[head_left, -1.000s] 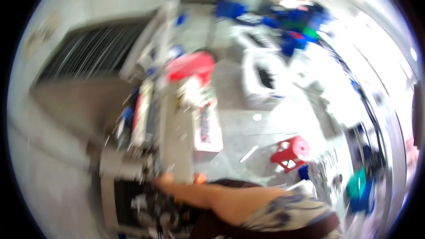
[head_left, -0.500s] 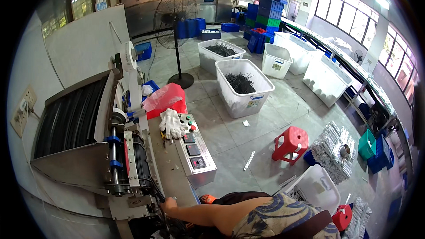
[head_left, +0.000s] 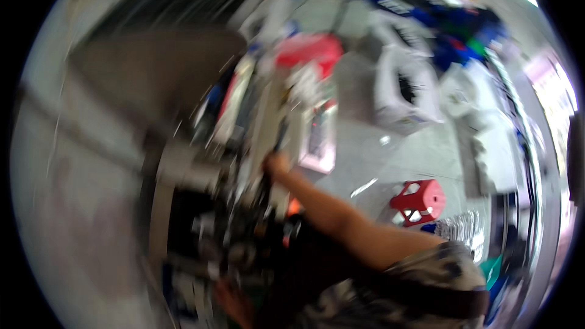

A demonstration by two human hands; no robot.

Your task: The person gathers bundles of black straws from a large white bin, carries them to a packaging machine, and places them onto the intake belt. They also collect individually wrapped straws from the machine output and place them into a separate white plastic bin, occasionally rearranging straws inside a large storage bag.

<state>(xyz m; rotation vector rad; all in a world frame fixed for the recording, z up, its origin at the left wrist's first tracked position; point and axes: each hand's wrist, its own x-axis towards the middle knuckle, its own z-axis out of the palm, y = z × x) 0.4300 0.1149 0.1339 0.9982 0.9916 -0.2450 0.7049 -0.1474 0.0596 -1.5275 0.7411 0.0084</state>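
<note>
The view is badly blurred. My right hand (head_left: 275,164) is closed around a dark thin object (head_left: 282,131) above the machine's beige side table (head_left: 263,134). My left hand (head_left: 234,298) is low at the machine's dark lower mechanism (head_left: 234,247); its fingers are smeared. The machine's wide metal hopper (head_left: 158,73), with dark material along its top, is at upper left. Beyond my right hand are the control box (head_left: 317,140), a white glove (head_left: 304,85) and a red bag (head_left: 311,45).
White tubs (head_left: 405,103), some with dark strips, stand at upper right, with stacked blue crates (head_left: 457,33) behind. A red stool (head_left: 426,201) is right of my arm, beside silvery bundles (head_left: 457,228). A long bench (head_left: 524,146) runs along the right wall; a pale wall is at left.
The view has swung, blurring the scene and shifting it. My right hand is higher up the side table with the dark object, and my left hand now shows at the bottom.
</note>
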